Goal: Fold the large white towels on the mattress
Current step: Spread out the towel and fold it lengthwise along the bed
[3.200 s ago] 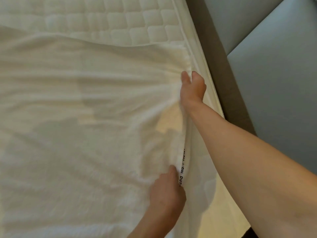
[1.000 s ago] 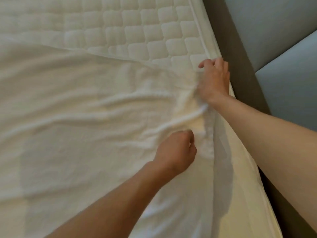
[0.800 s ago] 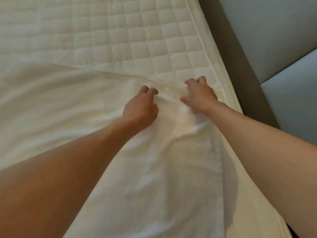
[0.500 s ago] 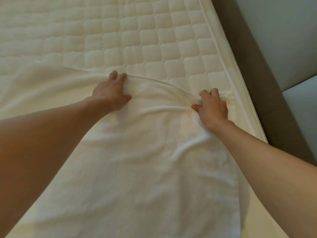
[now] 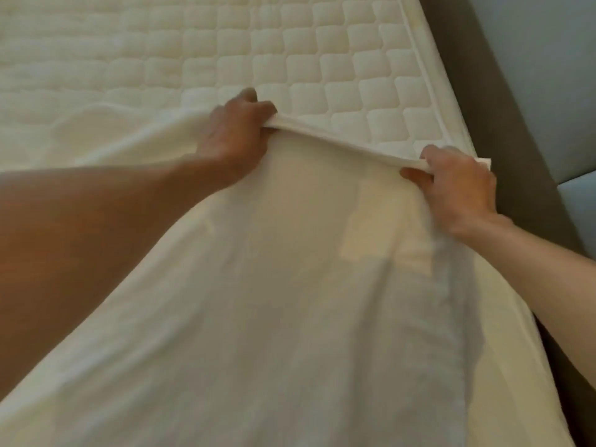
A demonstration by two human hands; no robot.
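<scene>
towel point(image 5: 290, 285): white cloth, matt, soft, lightly textured weave | mattress point(image 5: 322, 59): cream quilted fabric, padded, matt | bed frame point(image 5: 477, 91): grey-brown, matt | wall panels point(image 5: 532, 75): pale grey, smooth

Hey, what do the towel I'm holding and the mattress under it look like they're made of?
Towel: soft matte white cloth, probably cotton; it drapes and sags, with a thick hemmed edge. Mattress: cream quilted fabric cover, stitched into puffy cells with piped edging; filling hidden.

The left hand point(image 5: 237, 133), stretched far forward, grips the towel point(image 5: 290, 285) edge with fingers curled over it; the right hand point(image 5: 458, 185), nearer and further right, seems to pinch the same edge, though blurred.
</scene>
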